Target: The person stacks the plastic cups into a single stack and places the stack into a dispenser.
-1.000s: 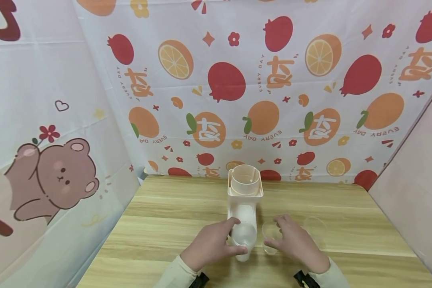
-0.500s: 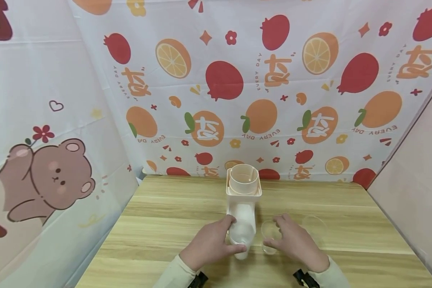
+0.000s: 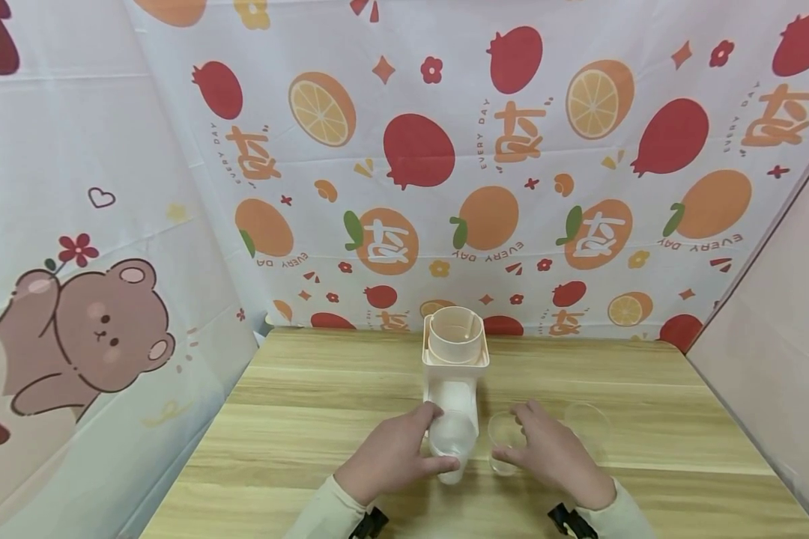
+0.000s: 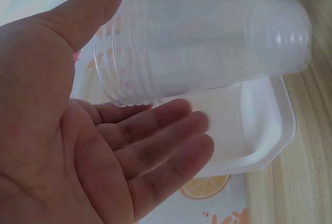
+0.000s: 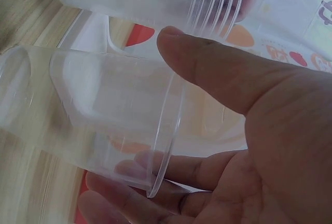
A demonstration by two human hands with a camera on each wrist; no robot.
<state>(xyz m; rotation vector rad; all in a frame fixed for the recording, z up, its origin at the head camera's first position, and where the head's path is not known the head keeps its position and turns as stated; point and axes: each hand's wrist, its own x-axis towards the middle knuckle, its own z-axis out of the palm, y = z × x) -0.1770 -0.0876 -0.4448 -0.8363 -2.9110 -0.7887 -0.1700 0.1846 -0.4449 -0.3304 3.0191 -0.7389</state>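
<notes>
One cup (image 5: 114, 115) sits apart from the nested stack (image 4: 207, 42), right hand (image 3: 553, 453) curling fingers round it, left hand (image 3: 391, 458) likewise round the stack by the white stand (image 3: 453, 393) on the tabletop (image 3: 297, 419), so separating looks partly done, rest left nested.

Two forearms in cream fabric sleeves, the left sleeve (image 3: 326, 513) and the right sleeve (image 3: 620, 516), come in from the bottom edge and angle inward, bare wrists showing past the cuffs. The left hand (image 3: 384, 457) and right hand (image 3: 556, 453) sit level with each other, a gap between them, palms turned inward. Each is in a holding pose, its thumb set apart from the fingers: the left thumb (image 3: 441, 466) points across toward the other hand, the left fingers (image 4: 166, 156) bend gently, and the right thumb (image 5: 207, 60) lies opposite gently curved right fingers (image 5: 199, 169)
</notes>
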